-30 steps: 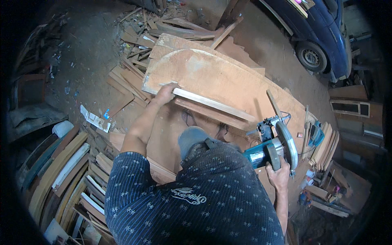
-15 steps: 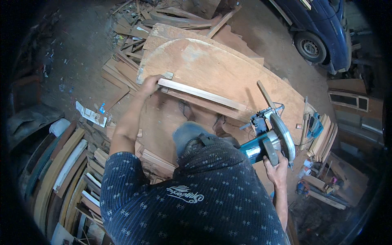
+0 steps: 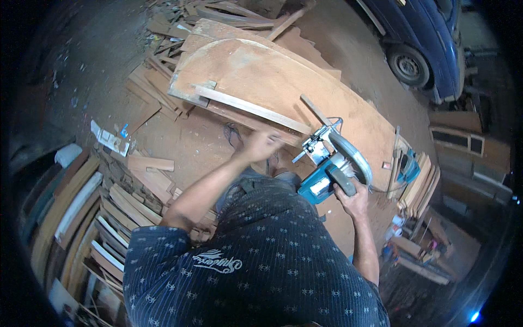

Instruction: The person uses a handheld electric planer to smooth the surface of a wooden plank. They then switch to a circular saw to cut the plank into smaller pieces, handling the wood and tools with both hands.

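- We see the right hand [image 3: 353,197] closed tight around the black handle of a blue round saw [image 3: 333,166].
- The saw has a shiny metal guard shaped like a half circle. It sits at the near edge of a big brown board [image 3: 283,82].
- The board is flat and smooth, with one rounded end. It lies on a pile of wood like a tabletop.
- A long, thin, pale wood strip [image 3: 250,108] lies across the board, straight like a ruler.
- The left hand [image 3: 262,144] is just by the near end of the strip. It looks blurry, so we cannot tell if it is open or closed.
- Lots of wood scraps [image 3: 152,87] lie on the dirt floor to the left of the board.
- Curved wood pieces [image 3: 71,207] are stacked at the left.
- A blue car [image 3: 425,38] stands at the top right, well apart from the board.
- More planks [image 3: 419,185] are stacked just right of the saw.
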A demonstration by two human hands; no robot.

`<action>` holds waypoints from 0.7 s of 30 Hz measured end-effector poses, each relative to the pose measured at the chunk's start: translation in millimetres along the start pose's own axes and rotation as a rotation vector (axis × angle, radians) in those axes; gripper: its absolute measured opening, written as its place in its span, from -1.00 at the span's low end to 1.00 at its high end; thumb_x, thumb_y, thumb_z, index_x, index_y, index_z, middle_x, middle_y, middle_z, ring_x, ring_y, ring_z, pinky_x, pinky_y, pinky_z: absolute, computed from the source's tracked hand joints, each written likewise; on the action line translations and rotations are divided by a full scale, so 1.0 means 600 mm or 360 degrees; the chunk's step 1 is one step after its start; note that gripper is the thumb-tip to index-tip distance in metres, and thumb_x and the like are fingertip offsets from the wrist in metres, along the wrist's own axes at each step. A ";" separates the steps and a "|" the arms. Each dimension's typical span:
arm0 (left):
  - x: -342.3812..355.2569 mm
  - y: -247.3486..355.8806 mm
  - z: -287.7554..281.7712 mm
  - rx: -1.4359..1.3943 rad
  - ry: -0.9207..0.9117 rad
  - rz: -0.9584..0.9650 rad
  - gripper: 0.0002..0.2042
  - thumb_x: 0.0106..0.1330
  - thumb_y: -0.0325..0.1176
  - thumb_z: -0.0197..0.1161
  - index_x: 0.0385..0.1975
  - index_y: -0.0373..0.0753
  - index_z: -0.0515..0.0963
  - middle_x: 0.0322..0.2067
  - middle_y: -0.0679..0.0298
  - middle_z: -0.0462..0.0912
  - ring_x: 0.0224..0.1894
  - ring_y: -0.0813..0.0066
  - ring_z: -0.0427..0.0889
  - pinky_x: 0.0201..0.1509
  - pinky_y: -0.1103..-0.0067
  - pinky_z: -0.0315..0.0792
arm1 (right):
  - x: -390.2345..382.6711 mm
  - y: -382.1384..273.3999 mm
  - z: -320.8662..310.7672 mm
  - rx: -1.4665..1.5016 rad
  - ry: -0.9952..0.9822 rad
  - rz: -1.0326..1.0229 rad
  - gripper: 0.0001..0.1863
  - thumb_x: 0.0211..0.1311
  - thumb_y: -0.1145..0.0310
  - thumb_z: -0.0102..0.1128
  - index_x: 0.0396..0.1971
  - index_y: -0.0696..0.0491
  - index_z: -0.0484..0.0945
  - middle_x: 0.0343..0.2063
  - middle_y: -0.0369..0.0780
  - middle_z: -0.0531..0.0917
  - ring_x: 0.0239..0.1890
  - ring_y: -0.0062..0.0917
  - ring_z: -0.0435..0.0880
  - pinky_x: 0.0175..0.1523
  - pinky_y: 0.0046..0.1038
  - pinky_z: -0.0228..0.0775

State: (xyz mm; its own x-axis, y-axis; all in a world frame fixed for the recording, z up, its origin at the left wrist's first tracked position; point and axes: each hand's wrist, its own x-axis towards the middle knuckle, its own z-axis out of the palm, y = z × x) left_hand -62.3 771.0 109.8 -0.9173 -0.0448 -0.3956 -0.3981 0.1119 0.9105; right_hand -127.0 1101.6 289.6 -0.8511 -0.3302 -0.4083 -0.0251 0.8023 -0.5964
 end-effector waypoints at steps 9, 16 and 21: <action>0.030 -0.001 0.269 -0.0558 0.0152 -0.0471 -0.58 0.34 -0.08 0.45 -0.04 -0.29 0.61 -0.31 0.34 0.68 -0.39 0.62 0.56 -0.39 0.60 0.44 | 0.053 0.184 -0.010 0.0044 -0.0266 -0.0596 -0.64 0.07 0.21 0.53 -0.21 0.15 0.75 -0.33 -0.03 0.80 -0.27 -0.25 0.83 -0.10 -0.32 0.61; 0.059 -0.067 0.340 -0.0571 0.0596 -0.0681 -0.69 0.21 -0.21 0.45 -0.20 -0.30 0.61 -0.45 0.23 0.68 -0.50 0.52 0.62 -0.46 0.49 0.49 | 0.116 0.276 -0.001 0.0124 -0.0473 -0.0720 -0.61 0.07 0.20 0.54 -0.18 0.17 0.75 -0.31 -0.06 0.80 -0.23 -0.33 0.82 -0.05 -0.34 0.59; 0.069 -0.083 0.344 -0.0583 0.0677 -0.0716 -0.69 0.17 -0.19 0.41 -0.24 -0.29 0.61 -0.48 0.22 0.68 -0.52 0.48 0.65 -0.44 0.48 0.52 | 0.141 0.281 0.001 0.0095 -0.0504 -0.0700 -0.61 0.11 0.20 0.53 -0.22 0.22 0.73 -0.37 -0.11 0.78 -0.28 -0.47 0.74 -0.09 -0.35 0.56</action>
State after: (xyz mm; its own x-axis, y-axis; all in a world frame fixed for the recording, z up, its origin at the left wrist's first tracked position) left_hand -79.5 968.2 23.3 -0.5564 -0.3994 -0.7286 -0.6450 -0.3451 0.6818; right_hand -202.9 1208.6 154.1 -0.5672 -0.7693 -0.2939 -0.3054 0.5280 -0.7924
